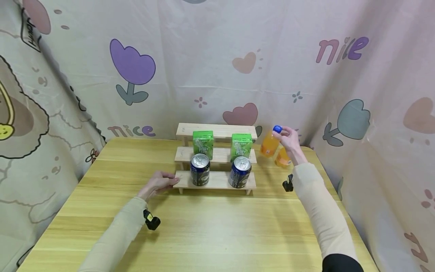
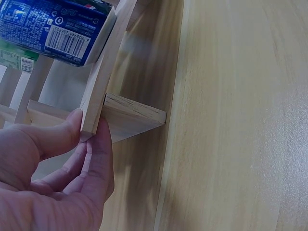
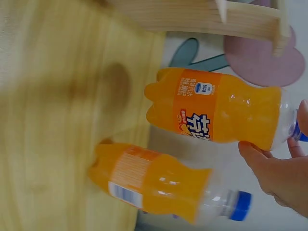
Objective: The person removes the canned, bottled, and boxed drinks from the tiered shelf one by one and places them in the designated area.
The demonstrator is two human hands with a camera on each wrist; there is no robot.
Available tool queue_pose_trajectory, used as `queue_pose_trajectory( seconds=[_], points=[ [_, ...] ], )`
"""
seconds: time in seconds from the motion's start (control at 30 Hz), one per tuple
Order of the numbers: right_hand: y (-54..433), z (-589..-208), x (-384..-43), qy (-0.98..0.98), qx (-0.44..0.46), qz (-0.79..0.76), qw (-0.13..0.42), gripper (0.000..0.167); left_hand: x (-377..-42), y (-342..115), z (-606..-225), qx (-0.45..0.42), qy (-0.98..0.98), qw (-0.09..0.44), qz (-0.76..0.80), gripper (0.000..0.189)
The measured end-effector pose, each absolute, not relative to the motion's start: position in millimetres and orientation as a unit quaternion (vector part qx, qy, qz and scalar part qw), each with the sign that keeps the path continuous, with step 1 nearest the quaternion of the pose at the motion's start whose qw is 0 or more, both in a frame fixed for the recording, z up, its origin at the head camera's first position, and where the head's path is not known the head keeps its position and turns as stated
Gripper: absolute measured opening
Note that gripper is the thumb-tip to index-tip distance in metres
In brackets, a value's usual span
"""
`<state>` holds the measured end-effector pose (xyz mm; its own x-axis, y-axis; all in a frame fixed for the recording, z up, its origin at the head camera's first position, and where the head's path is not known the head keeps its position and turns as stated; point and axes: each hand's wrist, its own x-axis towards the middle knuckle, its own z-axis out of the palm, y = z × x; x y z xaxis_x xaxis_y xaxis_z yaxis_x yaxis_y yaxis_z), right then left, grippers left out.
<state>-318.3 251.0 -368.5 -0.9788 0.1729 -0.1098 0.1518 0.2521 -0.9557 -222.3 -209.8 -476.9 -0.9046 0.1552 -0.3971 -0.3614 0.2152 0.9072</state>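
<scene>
My right hand holds an orange soda bottle by its neck, just under the blue cap, with its base raised off the table. A second orange soda bottle stands on the table beside it. At the left end of the lowest step, my left hand pinches the board of a three-step wooden rack between thumb and fingers. Two dark blue cans stand on that lowest step. Behind them, two green drink cartons sit on the middle step.
The rack's top step rises at the back, close to the patterned curtain. Light wood tabletop extends in front of the rack and to both sides. A small black wrist camera hangs at each sleeve.
</scene>
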Motion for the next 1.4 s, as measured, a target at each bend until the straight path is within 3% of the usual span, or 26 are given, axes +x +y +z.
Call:
queue_pose_trajectory(
  seconds=[0.37, 0.87, 1.13, 1.27, 1.4],
  points=[
    [249.0, -395.6, -315.7, -0.796, -0.115, 0.594, 0.000, 0.054, -223.3, -208.7, -477.6, -0.075, 0.749, 0.206, 0.625, 0.052],
    [246.9, -405.2, -315.6, -0.795, -0.122, 0.594, -0.003, 0.050, -224.4, -207.4, -477.6, -0.082, 0.750, 0.206, 0.623, 0.052],
    [248.2, -401.1, -315.1, -0.804, -0.094, 0.586, -0.025, 0.066, -224.1, -209.0, -477.0, -0.080, 0.752, 0.209, 0.620, 0.053],
    [245.8, -397.9, -309.5, -0.821, -0.066, 0.566, 0.007, 0.078, -223.7, -208.7, -477.0, -0.077, 0.750, 0.209, 0.623, 0.054],
    [240.1, -393.6, -300.7, -0.834, -0.042, 0.546, 0.067, 0.080, -222.9, -208.1, -476.8, -0.076, 0.746, 0.210, 0.627, 0.053]
  ],
)
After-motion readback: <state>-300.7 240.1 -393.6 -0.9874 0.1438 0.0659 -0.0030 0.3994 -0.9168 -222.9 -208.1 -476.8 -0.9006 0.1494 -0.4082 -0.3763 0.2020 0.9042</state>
